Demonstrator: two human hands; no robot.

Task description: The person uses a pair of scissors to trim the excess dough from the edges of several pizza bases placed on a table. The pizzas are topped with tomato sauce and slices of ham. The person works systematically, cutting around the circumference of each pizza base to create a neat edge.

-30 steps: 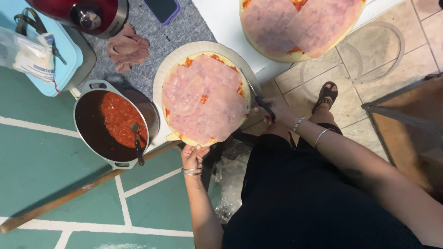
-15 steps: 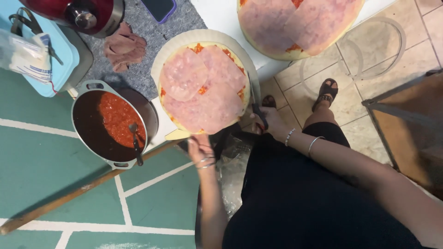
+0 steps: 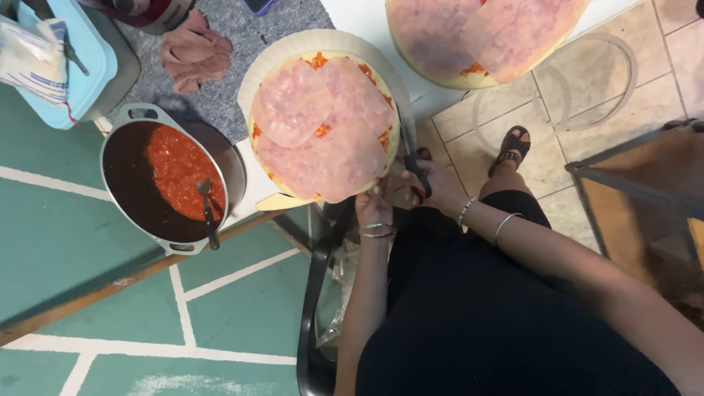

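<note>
A round pizza point(image 3: 323, 125) covered with pink ham slices over red sauce lies on a pale round board point(image 3: 257, 81). My left hand point(image 3: 374, 209), with bracelets on the wrist, touches the pizza's near edge where a ham slice overhangs. Just to its right, my right hand point(image 3: 440, 187) grips black-handled scissors point(image 3: 412, 167), whose blades lie along the pizza's right rim. The two hands nearly touch. The blade tips are hard to make out.
A dark pot of red tomato sauce point(image 3: 132, 191) with a spoon point(image 3: 207, 213) stands left of the pizza. A second ham pizza point(image 3: 477, 37) lies at the top. A blue box point(image 3: 70, 70), a pink cloth point(image 3: 194, 48) and a black chair point(image 3: 315, 293) are nearby.
My left hand has slid right along the pizza's near edge, closer to the scissors. My right hand has stayed at the right rim, and the view has shifted slightly.
</note>
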